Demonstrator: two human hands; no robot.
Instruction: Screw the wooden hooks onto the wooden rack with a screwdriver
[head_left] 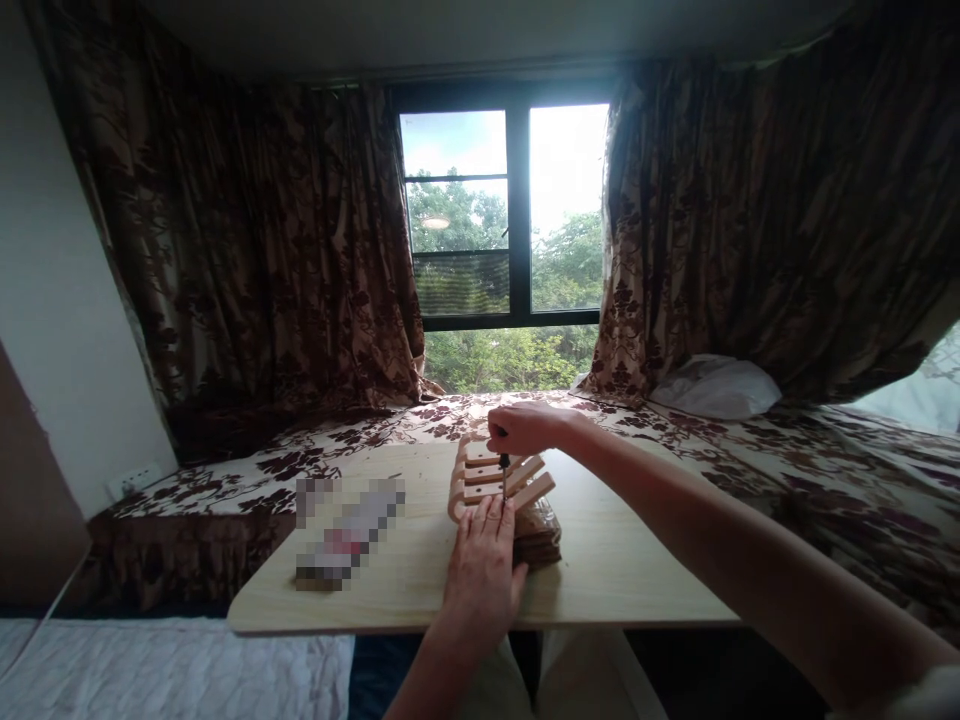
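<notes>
In the head view, the right hand (pixel 525 428) is closed round the handle of a screwdriver (pixel 505 465), with the shaft pointing almost straight down and the tip ending close to the left hand's fingertips. Whether the tip is seated in a hole is too small to tell. The left hand (pixel 484 560) lies flat, palm down, its fingers stretched out and close together over the near end of a wooden rack (pixel 480 490), with the thumb apart on the right.

The rack sits mid-worktop, a little beyond the left hand. Its pale slats run left to right one behind another, with small dark holes in some and rounded bends on the left; the free ends on the right tilt upward. Below those ends, just right of the left hand, is a brown stack (pixel 541 535) in shiny wrap. How far the stack reaches under the rack is hidden.

On the left of the worktop (pixel 630 575), well apart from the rack, lies an item (pixel 349 535) masked by pixels. Beyond the worktop stretches a flower-patterned cover (pixel 262 455), with a white bundle (pixel 716 387) at the far right. Farther off, patterned curtains (pixel 322 240) hang either side of a window (pixel 517 210) with trees outside. A socket (pixel 135 481) shows on the left, and a white quilted mat (pixel 172 670) at the near left.
</notes>
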